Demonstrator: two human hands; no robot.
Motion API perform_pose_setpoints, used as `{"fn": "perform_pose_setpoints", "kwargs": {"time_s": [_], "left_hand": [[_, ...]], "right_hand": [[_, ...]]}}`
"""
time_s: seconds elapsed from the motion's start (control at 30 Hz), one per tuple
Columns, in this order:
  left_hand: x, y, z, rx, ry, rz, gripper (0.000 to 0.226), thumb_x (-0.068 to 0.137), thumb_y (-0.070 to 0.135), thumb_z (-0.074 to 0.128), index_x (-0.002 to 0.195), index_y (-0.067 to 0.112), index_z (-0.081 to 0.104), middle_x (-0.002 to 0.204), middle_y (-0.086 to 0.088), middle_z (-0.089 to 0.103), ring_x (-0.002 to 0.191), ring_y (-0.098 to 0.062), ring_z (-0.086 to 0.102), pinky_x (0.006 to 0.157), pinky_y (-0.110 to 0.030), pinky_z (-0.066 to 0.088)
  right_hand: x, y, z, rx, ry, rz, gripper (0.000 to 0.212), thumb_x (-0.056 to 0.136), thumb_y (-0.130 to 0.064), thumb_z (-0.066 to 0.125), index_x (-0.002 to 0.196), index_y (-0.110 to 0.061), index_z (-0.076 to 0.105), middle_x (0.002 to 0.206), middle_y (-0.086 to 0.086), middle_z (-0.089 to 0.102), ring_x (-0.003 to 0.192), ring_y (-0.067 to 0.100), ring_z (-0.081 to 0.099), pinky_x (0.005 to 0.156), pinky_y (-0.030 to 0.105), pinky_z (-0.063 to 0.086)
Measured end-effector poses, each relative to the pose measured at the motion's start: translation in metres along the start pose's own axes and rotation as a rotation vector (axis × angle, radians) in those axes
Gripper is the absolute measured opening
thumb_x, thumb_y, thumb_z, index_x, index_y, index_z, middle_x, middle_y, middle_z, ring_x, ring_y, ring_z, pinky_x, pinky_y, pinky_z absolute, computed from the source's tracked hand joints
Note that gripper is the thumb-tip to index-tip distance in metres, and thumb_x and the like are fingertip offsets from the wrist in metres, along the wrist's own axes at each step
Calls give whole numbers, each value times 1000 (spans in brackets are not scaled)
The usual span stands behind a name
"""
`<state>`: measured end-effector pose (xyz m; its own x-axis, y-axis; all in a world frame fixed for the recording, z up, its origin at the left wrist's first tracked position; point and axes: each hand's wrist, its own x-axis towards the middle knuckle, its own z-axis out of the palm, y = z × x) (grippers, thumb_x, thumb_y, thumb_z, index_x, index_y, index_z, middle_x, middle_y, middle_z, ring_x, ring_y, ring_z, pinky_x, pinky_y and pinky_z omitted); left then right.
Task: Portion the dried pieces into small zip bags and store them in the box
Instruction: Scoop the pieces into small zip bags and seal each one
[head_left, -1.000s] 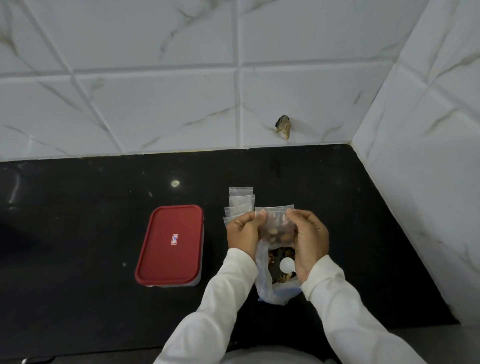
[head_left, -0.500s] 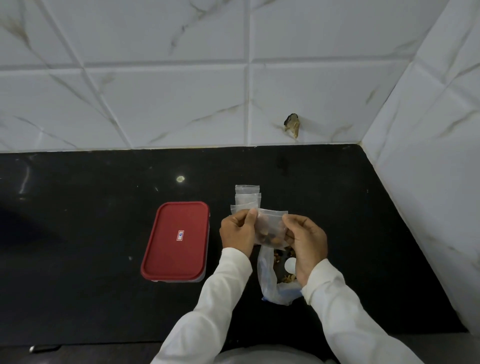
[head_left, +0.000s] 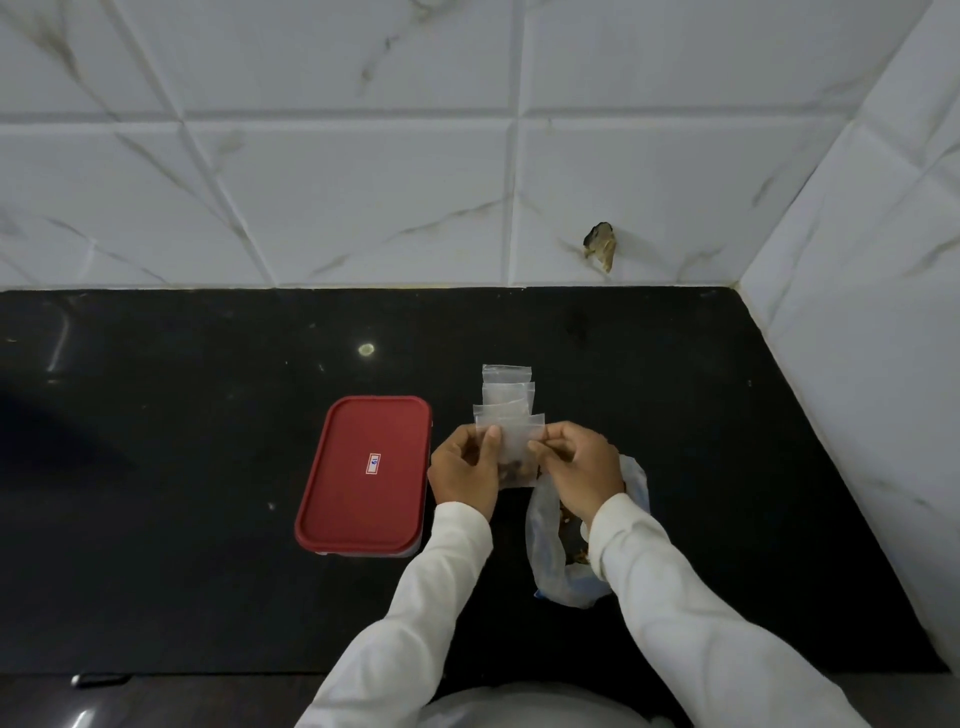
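The box (head_left: 363, 473) lies flat on the black counter (head_left: 156, 493) with its red lid on, so its contents cannot be seen. Just right of the box, the left hand (head_left: 465, 473) pinches the left edge of a small zip bag (head_left: 514, 447). Its thumb (head_left: 492, 439) lies on the bag's front and the other fingers curl behind. The bag is held upright between the two hands, right of the box's far corner. A few brown dried pieces (head_left: 514, 470) sit at the bag's bottom and the upper part is clear. Whether the zip is closed cannot be told. Right of the box's far end, a stack of empty zip bags (head_left: 506, 387) lies fanned on the counter. Further right of the box, the right hand (head_left: 582, 467) pinches the held bag's right edge near the top, thumb against fingertips, the remaining fingers curled. Well right of the box's near end, a larger plastic bag (head_left: 543, 545) lies open on the counter. Loose pieces (head_left: 576, 556) show inside it, partly hidden by the right sleeve (head_left: 675, 597).
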<state>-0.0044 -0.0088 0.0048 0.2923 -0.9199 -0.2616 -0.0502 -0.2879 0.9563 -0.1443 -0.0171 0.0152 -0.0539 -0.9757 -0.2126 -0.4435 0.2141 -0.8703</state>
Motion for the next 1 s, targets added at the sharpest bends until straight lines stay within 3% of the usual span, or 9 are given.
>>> {"fn": "perform_pose_setpoints", "kwargs": {"time_s": [0.13, 0.3, 0.4, 0.5, 0.63, 0.8, 0.93, 1.0], "left_hand": [[1, -11, 3, 95, 35, -54, 11, 100, 19, 56, 95, 17, 66, 88, 9, 66, 84, -2, 61, 66, -13, 43], [9, -22, 4, 170, 27, -101, 12, 102, 16, 52, 100, 16, 64, 88, 9, 62, 79, 1, 57, 61, -10, 38], [13, -27, 6, 183, 23, -126, 13, 102, 15, 52, 101, 15, 64, 92, 4, 64, 83, -6, 60, 64, -13, 42], [15, -31, 7, 188, 17, -152, 14, 102, 14, 51, 104, 16, 64, 97, 3, 66, 94, -15, 64, 77, -24, 47], [11, -32, 7, 146, 31, -152, 22, 100, 6, 51, 113, 21, 62, 103, 6, 64, 99, -14, 63, 82, -26, 49], [7, -27, 10, 180, 44, -96, 44, 95, 6, 59, 134, 24, 53, 131, 1, 59, 120, -17, 58, 99, -32, 50], [-7, -14, 10, 320, 65, 83, 52, 92, 8, 64, 140, 22, 50, 145, 2, 45, 132, -14, 46, 107, -26, 36], [-18, -5, 13, 342, 64, 199, 44, 91, 7, 65, 131, 23, 57, 139, 4, 47, 126, -11, 49, 104, -25, 41]], "right_hand": [[10, 6, 8, -196, 12, -22, 8, 89, -21, 67, 97, -21, 66, 89, -9, 69, 86, 4, 65, 80, 24, 54], [13, 7, 15, -410, 10, -78, 15, 91, -23, 64, 106, -22, 60, 93, -6, 66, 89, 9, 63, 81, 28, 54], [15, 7, 17, -529, -13, -117, 10, 93, -24, 61, 103, -22, 60, 90, -5, 65, 86, 12, 62, 79, 32, 55], [17, 8, 18, -586, -26, -122, 14, 93, -24, 61, 106, -21, 60, 97, -3, 66, 92, 14, 63, 82, 33, 55], [18, 11, 21, -595, -21, -118, 19, 93, -24, 62, 112, -21, 59, 103, -1, 67, 97, 15, 63, 84, 34, 54], [18, 13, 17, -523, 33, -141, 25, 91, -20, 64, 116, -23, 60, 107, -4, 67, 99, 11, 63, 86, 31, 55], [5, 9, -15, -294, 180, -138, 20, 89, -19, 67, 108, -24, 65, 99, -12, 68, 90, 0, 64, 81, 20, 55], [-11, 9, -39, -212, 239, -144, 13, 88, -20, 68, 100, -25, 68, 89, -14, 68, 83, -5, 65, 73, 15, 54]]}}
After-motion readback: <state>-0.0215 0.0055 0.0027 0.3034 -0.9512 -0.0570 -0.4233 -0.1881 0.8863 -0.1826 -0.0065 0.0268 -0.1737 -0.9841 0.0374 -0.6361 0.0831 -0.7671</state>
